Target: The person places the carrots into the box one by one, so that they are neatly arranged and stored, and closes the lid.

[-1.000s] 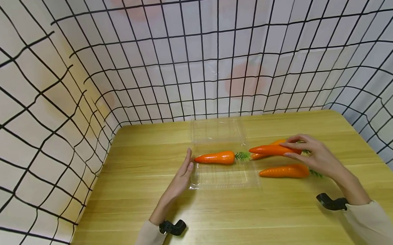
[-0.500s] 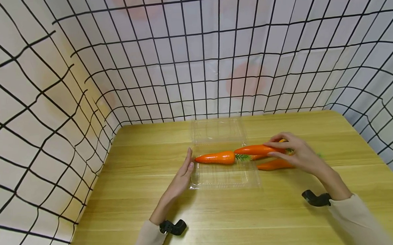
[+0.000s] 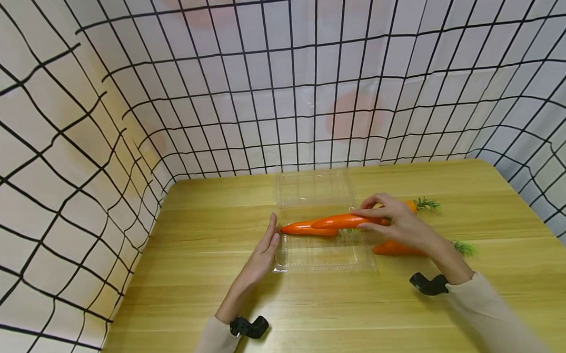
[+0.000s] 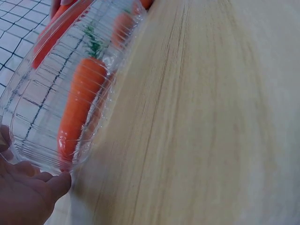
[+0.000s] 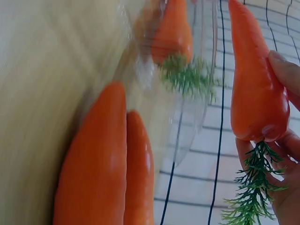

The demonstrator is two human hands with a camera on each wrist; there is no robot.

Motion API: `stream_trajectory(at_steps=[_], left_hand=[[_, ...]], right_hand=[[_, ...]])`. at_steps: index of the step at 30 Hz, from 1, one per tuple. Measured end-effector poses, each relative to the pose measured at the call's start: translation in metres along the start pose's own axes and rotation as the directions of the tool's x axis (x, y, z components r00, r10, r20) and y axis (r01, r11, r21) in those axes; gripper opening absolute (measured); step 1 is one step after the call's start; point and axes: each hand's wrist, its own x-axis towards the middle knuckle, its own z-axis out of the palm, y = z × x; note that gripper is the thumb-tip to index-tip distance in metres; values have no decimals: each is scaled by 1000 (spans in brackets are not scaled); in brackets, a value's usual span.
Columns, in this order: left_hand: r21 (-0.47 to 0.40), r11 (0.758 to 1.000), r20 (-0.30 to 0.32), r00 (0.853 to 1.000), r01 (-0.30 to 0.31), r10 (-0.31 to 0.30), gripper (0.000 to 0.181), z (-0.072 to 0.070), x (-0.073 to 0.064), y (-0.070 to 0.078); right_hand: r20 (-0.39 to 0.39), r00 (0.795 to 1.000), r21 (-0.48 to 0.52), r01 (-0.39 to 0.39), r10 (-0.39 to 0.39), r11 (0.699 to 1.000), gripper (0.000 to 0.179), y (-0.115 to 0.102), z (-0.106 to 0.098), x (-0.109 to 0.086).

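My right hand point(image 3: 401, 224) pinches an orange carrot point(image 3: 339, 221) by its thick end; its green leafy top hangs below the fingers in the right wrist view. The carrot's tip points left, over a clear plastic clamshell box point(image 3: 322, 256). Inside that box lies another carrot point(image 3: 295, 228), partly covered by the held one in the head view, with its leaves point(image 5: 185, 77) toward the right. My left hand point(image 3: 258, 256) rests its straight fingers against the box's left end. The box's lid point(image 3: 312, 187) lies folded back, away from me.
Two more carrots lie on the wooden table right of the box: a front one point(image 3: 395, 248) and a rear one point(image 3: 411, 206), both partly hidden by the right hand. A white curtain with a black grid point(image 3: 294, 107) encloses the table's back and sides.
My right hand has moved left with the carrot, from above the loose carrots to over the box. The left hand and the box have stayed in place.
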Motion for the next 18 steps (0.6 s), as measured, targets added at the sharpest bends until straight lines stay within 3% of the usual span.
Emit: stream_trajectory(at_steps=[8,18], left_hand=[[3,1000,-4,1000,-2,2,60,0,0,-1],[4,1000,-3,1000,-7,7,60,0,0,-1]], right_hand=[[-5,999,5,41,-41,999,37,-9,17,14],[30,1000,3,0,0,1000,34,-17,33,23]])
